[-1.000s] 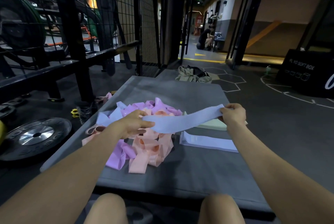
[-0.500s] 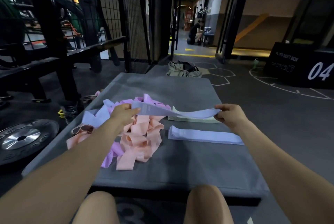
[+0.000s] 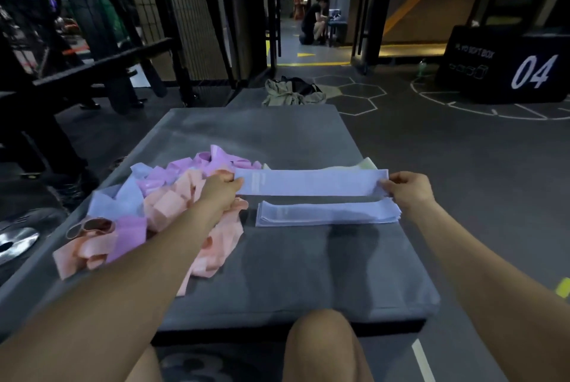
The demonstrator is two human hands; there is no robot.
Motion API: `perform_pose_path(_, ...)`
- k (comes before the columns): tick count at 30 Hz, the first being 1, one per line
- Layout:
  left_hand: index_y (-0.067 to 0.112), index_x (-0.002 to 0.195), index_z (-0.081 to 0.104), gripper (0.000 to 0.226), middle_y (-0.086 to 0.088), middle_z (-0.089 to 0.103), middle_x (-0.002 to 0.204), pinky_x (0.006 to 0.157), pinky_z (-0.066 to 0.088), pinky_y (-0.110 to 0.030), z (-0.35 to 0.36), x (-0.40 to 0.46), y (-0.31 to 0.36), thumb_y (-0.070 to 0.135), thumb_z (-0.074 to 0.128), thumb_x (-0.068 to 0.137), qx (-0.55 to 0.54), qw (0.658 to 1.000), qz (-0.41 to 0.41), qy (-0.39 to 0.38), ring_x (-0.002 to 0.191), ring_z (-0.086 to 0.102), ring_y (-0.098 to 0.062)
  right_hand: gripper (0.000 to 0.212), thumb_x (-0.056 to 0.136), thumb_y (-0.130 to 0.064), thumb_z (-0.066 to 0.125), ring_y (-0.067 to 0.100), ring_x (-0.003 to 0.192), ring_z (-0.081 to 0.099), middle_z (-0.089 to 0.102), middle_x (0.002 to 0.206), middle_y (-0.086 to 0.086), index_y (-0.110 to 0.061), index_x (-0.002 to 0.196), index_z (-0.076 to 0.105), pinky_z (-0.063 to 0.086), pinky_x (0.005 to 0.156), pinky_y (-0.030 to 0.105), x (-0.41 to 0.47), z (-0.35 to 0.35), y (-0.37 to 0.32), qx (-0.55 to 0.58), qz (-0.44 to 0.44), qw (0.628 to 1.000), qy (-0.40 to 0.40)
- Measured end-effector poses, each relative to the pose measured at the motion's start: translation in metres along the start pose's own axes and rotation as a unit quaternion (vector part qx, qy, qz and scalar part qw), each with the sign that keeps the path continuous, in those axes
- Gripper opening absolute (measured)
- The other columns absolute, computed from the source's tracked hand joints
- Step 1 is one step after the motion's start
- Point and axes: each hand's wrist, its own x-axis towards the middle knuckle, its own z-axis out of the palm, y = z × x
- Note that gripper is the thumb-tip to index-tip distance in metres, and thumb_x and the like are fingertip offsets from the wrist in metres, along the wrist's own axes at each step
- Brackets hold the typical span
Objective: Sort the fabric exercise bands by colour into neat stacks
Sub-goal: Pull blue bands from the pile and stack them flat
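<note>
A pale blue band (image 3: 311, 182) is stretched flat between my hands just above the grey platform (image 3: 302, 270). My left hand (image 3: 220, 188) pinches its left end and my right hand (image 3: 408, 191) pinches its right end. Right below it lies a neat stack of pale blue bands (image 3: 328, 212). Behind the held band a pale green stack (image 3: 365, 163) shows only its far edge. On the left sits a jumbled heap of pink, purple and blue bands (image 3: 148, 212).
The platform's near edge is by my knees (image 3: 320, 347). A weight plate (image 3: 15, 242) lies on the floor to the left, beside a black rack. A khaki bag (image 3: 291, 93) lies beyond the platform, a black soft box (image 3: 505, 65) stands far right, and a person crouches in the doorway.
The blue band was twisted and slack between my hands; now it is pulled straight and flat, held just behind the blue stack. The view has tilted down and shifted right.
</note>
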Motion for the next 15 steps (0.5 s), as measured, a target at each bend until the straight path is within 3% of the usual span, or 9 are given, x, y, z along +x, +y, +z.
perform_pose_path(2, 0.006, 0.088, 0.061, 0.003, -0.005, 0.053, 0.087, 0.086, 0.051, -0.055, 0.015, 0.004, -0.003, 0.005, 0.059, 0.089, 0.016, 1.000, 0.011, 0.016, 0.086, 0.054, -0.030, 0.011, 0.081, -0.011, 0.069, 0.024, 0.075, 0.055, 0.063, 0.080, 0.012, -0.003, 0.088, 0.067, 0.047, 0.071, 0.034, 0.008, -0.004, 0.010, -0.014, -0.001, 1.000, 0.026)
perform_pose_path(5, 0.003, 0.097, 0.066, 0.014, -0.004, 0.057, 0.083, 0.090, 0.051, -0.048, 0.033, 0.014, -0.012, 0.006, 0.065, 0.083, 0.090, 0.995, 0.027, 0.036, 0.085, 0.056, -0.025, 0.009, 0.081, -0.011, 0.068, 0.024, 0.077, 0.055, 0.062, 0.081, 0.010, -0.007, 0.088, 0.065, 0.039, 0.067, 0.027, 0.015, -0.008, 0.022, -0.049, -0.004, 0.998, 0.049)
perform_pose_path(9, 0.012, 0.082, 0.069, 0.013, -0.007, 0.061, 0.079, 0.077, 0.048, -0.032, 0.044, 0.020, -0.024, 0.021, 0.070, 0.072, 0.186, 0.982, 0.011, 0.013, 0.075, 0.055, -0.023, 0.012, 0.082, -0.013, 0.068, 0.024, 0.078, 0.055, 0.064, 0.086, 0.012, -0.006, 0.091, 0.067, 0.039, 0.069, 0.027, 0.022, -0.007, 0.035, -0.098, -0.004, 0.994, 0.044)
perform_pose_path(13, 0.021, 0.062, 0.056, 0.015, -0.005, 0.058, 0.074, 0.083, 0.044, -0.030, 0.047, 0.019, -0.030, 0.028, 0.069, 0.063, 0.275, 0.961, 0.021, 0.004, 0.075, 0.053, -0.022, 0.013, 0.081, -0.014, 0.067, 0.029, 0.086, 0.060, 0.067, 0.095, 0.015, -0.008, 0.093, 0.068, 0.046, 0.074, 0.031, 0.027, -0.004, 0.044, -0.130, 0.004, 0.991, 0.042)
perform_pose_path(15, 0.018, 0.065, 0.058, 0.013, -0.004, 0.056, 0.074, 0.072, 0.041, -0.025, 0.047, 0.019, -0.032, 0.022, 0.071, 0.067, 0.286, 0.958, 0.024, -0.001, 0.073, 0.049, -0.019, 0.012, 0.082, -0.015, 0.064, 0.032, 0.090, 0.060, 0.067, 0.099, 0.015, -0.010, 0.092, 0.068, 0.045, 0.074, 0.031, 0.027, -0.002, 0.045, -0.148, 0.009, 0.988, 0.043)
